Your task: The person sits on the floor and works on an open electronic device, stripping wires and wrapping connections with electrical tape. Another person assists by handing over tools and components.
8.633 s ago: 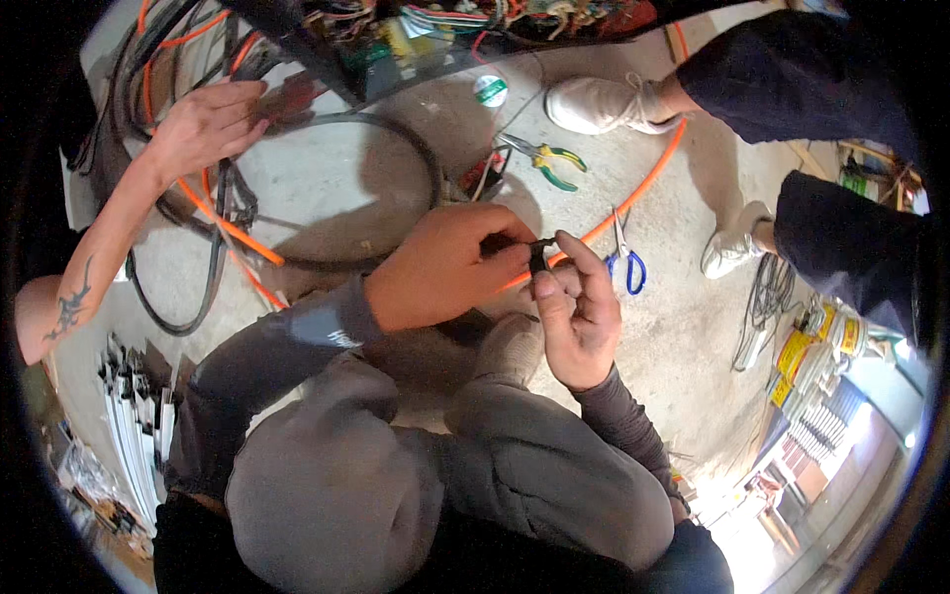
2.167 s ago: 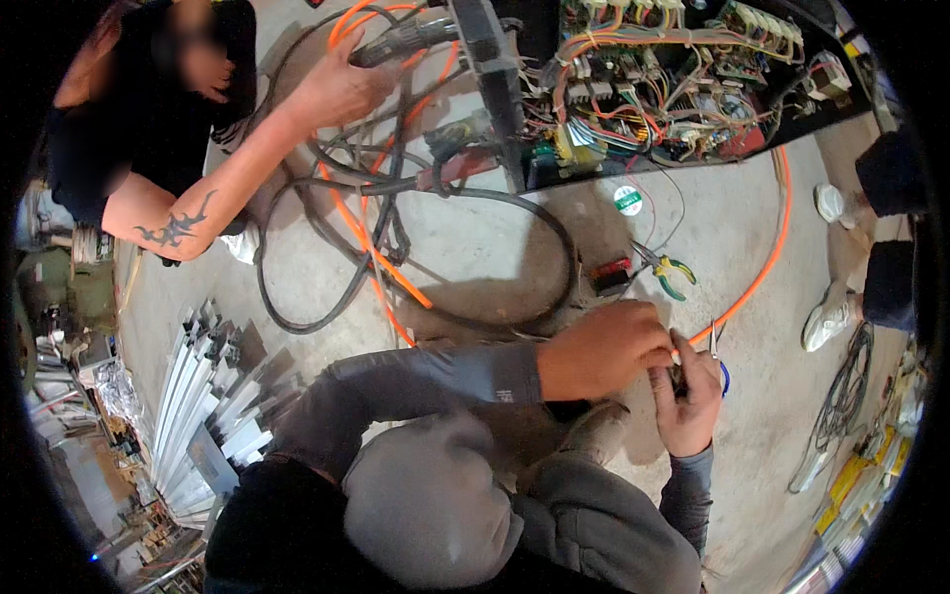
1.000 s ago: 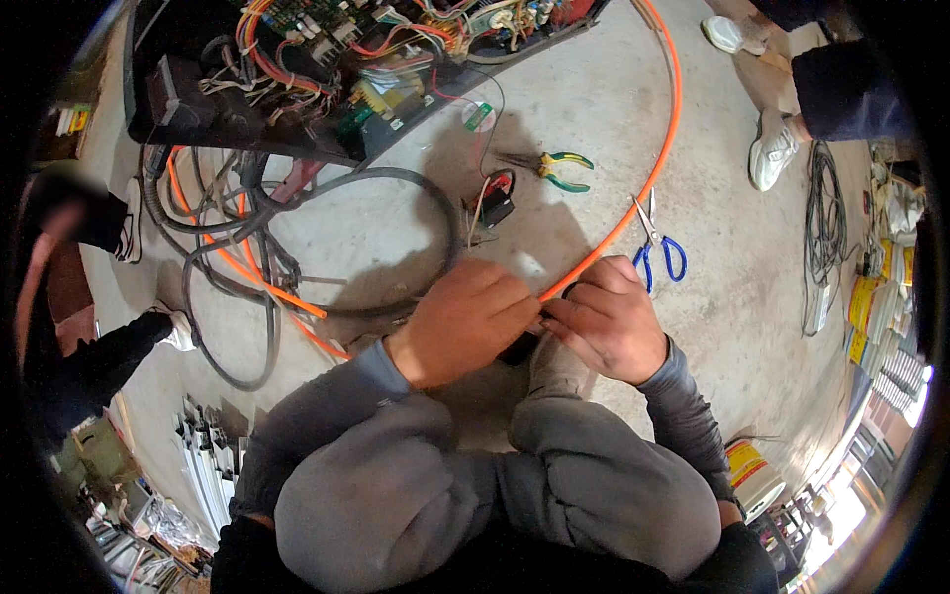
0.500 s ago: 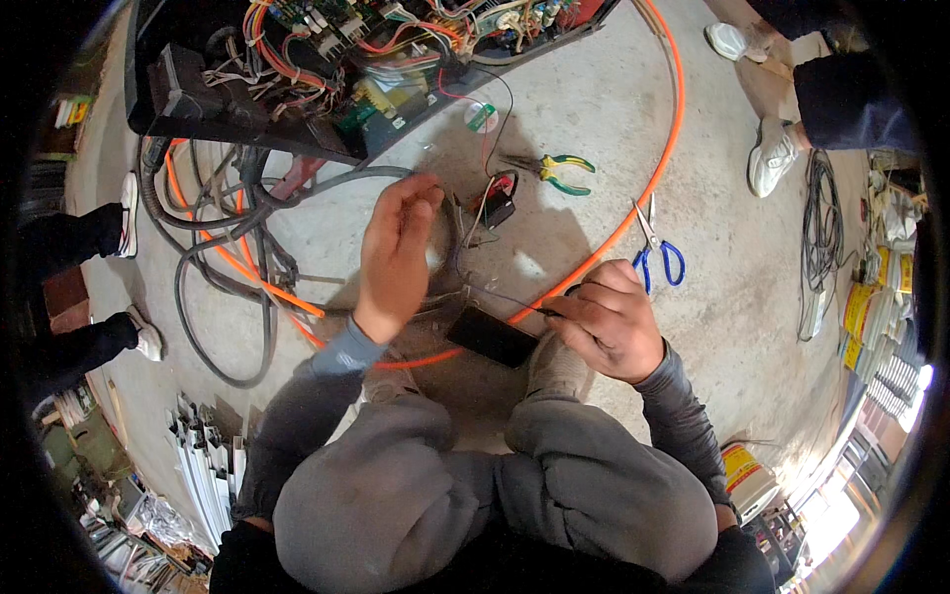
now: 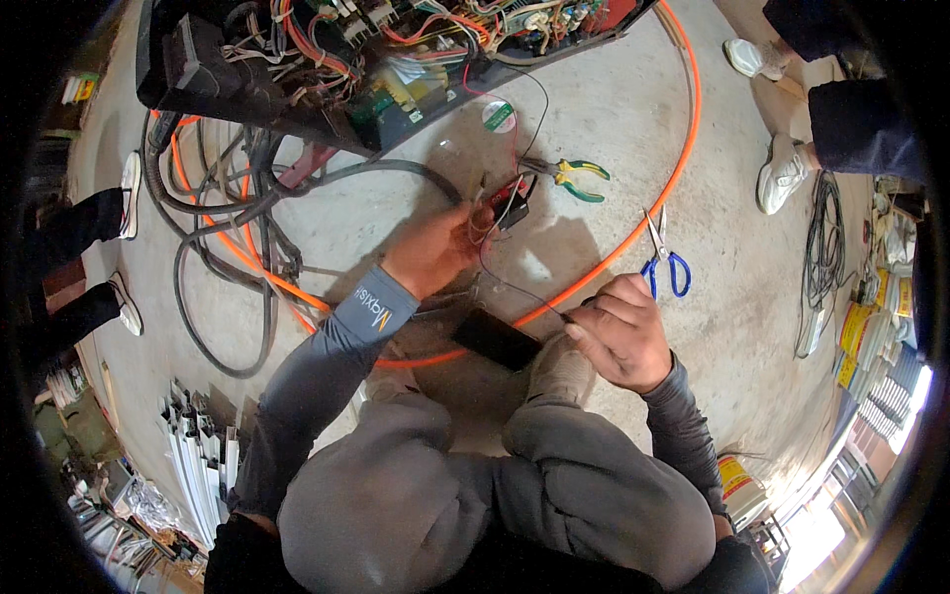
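My left hand reaches to a small black-and-red device on the concrete floor. Its fingers are drawn together beside the device among thin wires; what they grip is hidden. In my right hand, thumb and fingers pinch the end of a thin dark wire. That wire runs slackly back toward the left fingertips. Red and black leads link the device to an opened machine full of circuit boards and coloured wiring. A dark phone-like slab lies before my shoes.
Green-and-yellow pliers lie beyond the device, blue-handled scissors right of an orange hose. Heavy dark cables tangle at left. Other people's feet stand at left and right. A coiled cable lies far right.
My left hand has come down from its raised position to the small device, its fingers drawing together there. My right hand still pinches the wire. The view has shifted slightly.
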The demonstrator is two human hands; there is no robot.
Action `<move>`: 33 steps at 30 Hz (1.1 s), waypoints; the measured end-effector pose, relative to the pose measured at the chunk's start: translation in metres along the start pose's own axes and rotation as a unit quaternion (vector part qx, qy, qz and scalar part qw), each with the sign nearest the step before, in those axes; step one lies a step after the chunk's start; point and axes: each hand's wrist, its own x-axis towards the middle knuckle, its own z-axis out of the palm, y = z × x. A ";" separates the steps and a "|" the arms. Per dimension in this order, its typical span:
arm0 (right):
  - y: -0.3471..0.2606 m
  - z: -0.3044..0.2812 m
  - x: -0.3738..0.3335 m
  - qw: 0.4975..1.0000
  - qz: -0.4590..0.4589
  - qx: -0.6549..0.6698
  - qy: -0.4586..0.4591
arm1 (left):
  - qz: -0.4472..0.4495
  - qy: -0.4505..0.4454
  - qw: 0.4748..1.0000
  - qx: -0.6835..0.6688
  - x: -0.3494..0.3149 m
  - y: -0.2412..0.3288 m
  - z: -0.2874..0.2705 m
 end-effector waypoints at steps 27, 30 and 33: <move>-0.010 -0.043 0.017 0.902 0.274 0.314 0.115 | 0.349 -0.049 0.814 0.462 -0.096 -0.022 0.138; -0.011 -0.032 0.023 0.943 0.212 0.239 0.095 | 0.271 -0.036 0.851 0.449 -0.098 -0.014 0.141; -0.014 -0.024 0.028 0.969 0.161 0.167 0.083 | 0.337 -0.018 0.775 0.534 -0.098 -0.016 0.145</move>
